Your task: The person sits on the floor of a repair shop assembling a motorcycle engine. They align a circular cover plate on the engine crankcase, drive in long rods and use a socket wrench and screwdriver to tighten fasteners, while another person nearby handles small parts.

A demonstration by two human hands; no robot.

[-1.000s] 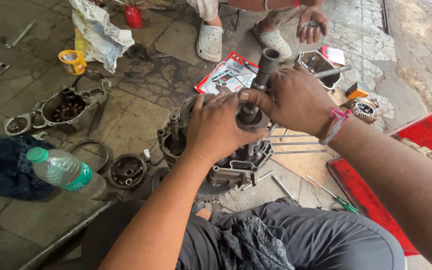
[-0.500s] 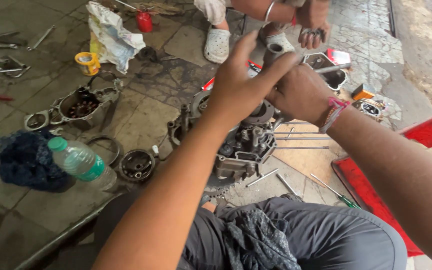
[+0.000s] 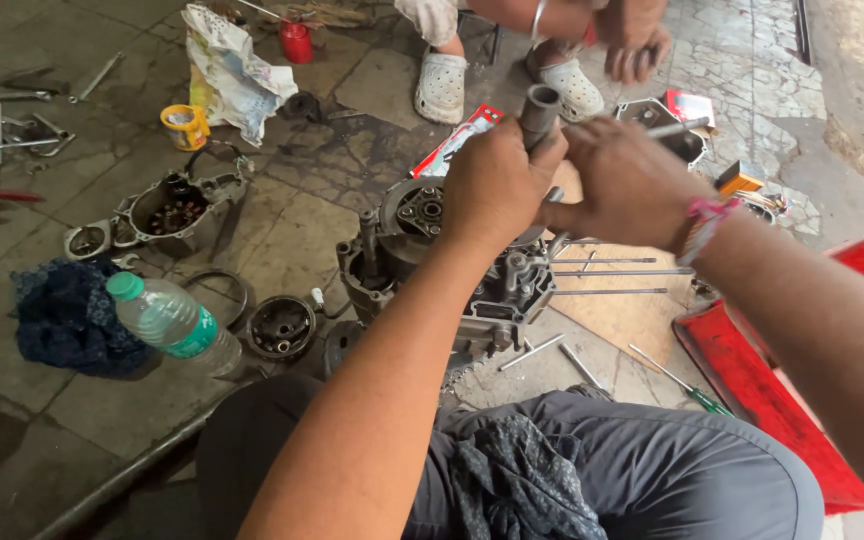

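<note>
Long studs (image 3: pixel 602 272) rightward; bottle (image 3: pixel 174 322) leftward.

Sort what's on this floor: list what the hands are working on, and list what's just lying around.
In hand:
left hand gripping grey metal tube socket
right hand beside it
grey metal engine case underneath

Lying about:
clear plastic water bottle, green cap
dark blue rag
yellow tin
green-handled screwdriver

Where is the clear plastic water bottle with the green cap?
In the head view, the bottle lies at lower left, between the dark blue cloth and a round black part.
</note>
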